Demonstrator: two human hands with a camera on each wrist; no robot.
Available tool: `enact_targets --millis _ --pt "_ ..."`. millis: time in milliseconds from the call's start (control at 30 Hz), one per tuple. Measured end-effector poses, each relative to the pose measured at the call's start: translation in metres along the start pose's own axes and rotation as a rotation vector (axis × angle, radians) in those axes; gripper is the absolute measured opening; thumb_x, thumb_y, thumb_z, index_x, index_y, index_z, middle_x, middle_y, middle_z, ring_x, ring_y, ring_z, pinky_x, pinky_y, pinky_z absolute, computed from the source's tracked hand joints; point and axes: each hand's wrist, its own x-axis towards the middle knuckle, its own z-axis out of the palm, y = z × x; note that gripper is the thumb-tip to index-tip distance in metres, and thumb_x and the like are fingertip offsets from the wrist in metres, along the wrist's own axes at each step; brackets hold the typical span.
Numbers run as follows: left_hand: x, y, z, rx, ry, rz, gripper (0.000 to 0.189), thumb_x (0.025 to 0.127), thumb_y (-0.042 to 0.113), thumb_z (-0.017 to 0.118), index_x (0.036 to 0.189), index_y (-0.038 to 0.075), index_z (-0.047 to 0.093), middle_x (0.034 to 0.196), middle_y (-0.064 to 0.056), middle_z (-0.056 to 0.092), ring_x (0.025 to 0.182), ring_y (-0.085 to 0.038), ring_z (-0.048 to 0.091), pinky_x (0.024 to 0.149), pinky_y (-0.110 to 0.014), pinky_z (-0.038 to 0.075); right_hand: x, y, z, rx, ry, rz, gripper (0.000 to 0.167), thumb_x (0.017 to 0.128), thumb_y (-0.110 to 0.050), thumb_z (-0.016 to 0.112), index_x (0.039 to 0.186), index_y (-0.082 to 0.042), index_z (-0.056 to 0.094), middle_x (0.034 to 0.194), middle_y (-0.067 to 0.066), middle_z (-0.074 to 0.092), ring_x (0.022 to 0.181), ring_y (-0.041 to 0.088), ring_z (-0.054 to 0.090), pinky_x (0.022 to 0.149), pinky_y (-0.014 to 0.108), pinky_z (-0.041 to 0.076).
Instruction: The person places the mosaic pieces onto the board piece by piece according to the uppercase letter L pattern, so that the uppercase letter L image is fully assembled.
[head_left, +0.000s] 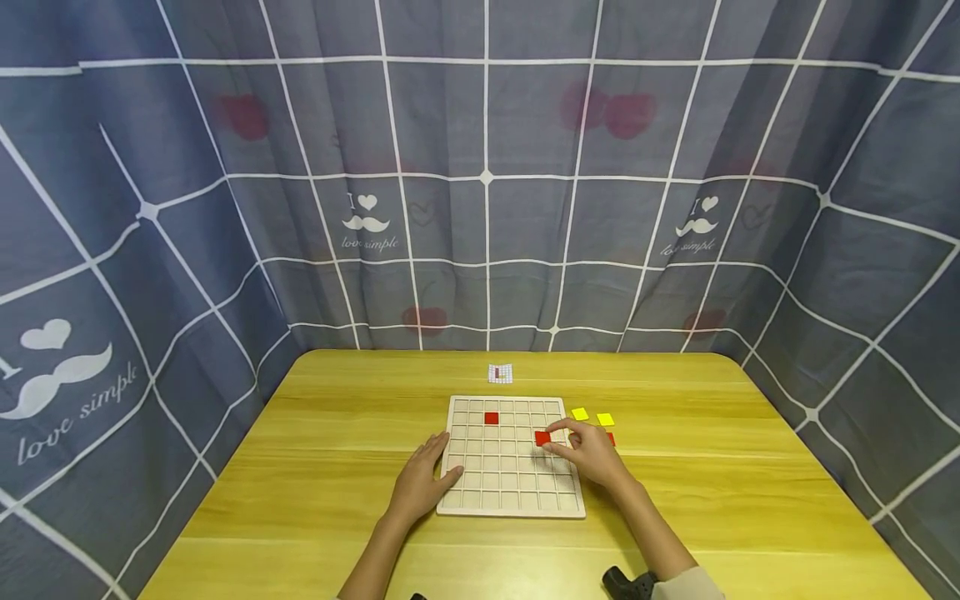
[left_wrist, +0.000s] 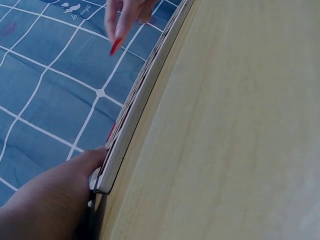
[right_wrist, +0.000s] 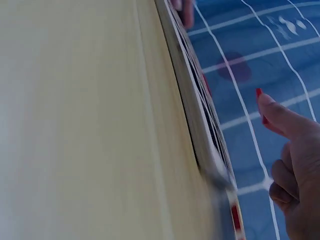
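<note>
A pale wooden grid board point(head_left: 510, 504) lies on the table, with one red square tile point(head_left: 491, 418) in a cell of its upper rows. My right hand point(head_left: 592, 454) pinches another red tile point(head_left: 542, 437) between thumb and fingertips over the board's right part. In the right wrist view that tile point(right_wrist: 261, 107) stands above the board's surface, apart from it. My left hand point(head_left: 422, 477) rests along the board's left edge, thumb on the rim and fingers stretched forward. The left wrist view shows the thumb point(left_wrist: 90, 161) at the board's corner.
Right of the board lie two yellow tiles point(head_left: 580, 414) and a red tile point(head_left: 611, 438), partly covered by my right hand. A small printed grid card point(head_left: 500, 373) sits beyond the board. A grey checked curtain point(head_left: 525, 217) surrounds the wooden table point(head_left: 300, 500).
</note>
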Motion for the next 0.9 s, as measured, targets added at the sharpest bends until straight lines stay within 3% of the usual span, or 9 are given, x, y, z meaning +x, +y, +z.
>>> enact_targets --millis 233,400,633,900 --pt "0.000 -0.003 0.001 -0.042 0.025 -0.011 0.066 0.083 0.037 0.067 0.135 0.001 0.046 0.136 -0.021 0.044 0.124 -0.042 0.039 0.101 -0.054 0.032 0.030 -0.021 0.037 -0.050 0.029 -0.014 0.028 0.075 -0.037 0.075 0.096 -0.019 0.070 0.047 -0.013 0.023 0.044 0.002 0.017 0.041 0.019 0.016" --pt "0.001 -0.004 0.001 -0.097 0.033 0.018 0.065 0.082 0.032 0.070 0.133 -0.001 0.047 0.135 -0.020 0.045 0.123 -0.043 0.040 0.100 -0.056 0.032 0.045 -0.029 0.056 -0.031 0.026 0.002 0.031 0.075 -0.036 0.075 0.096 -0.014 0.071 0.046 -0.011 0.025 0.043 0.002 0.019 0.039 0.018 0.017" --pt "-0.001 -0.004 0.001 -0.115 0.029 0.047 0.064 0.083 0.028 0.070 0.133 -0.003 0.046 0.135 -0.020 0.045 0.123 -0.039 0.041 0.101 -0.051 0.032 0.047 -0.023 0.074 0.003 -0.008 0.056 0.030 0.075 -0.035 0.076 0.096 -0.013 0.070 0.043 -0.010 0.030 0.039 0.003 0.021 0.035 0.019 0.019" --pt "0.000 -0.003 -0.001 -0.117 0.019 0.039 0.063 0.083 0.028 0.070 0.132 -0.003 0.047 0.135 -0.020 0.045 0.123 -0.039 0.041 0.101 -0.052 0.032 0.045 -0.022 0.081 -0.102 0.016 0.066 0.025 0.074 -0.034 0.077 0.092 -0.018 0.071 0.046 -0.010 0.038 0.045 0.005 0.026 0.039 0.022 0.024"
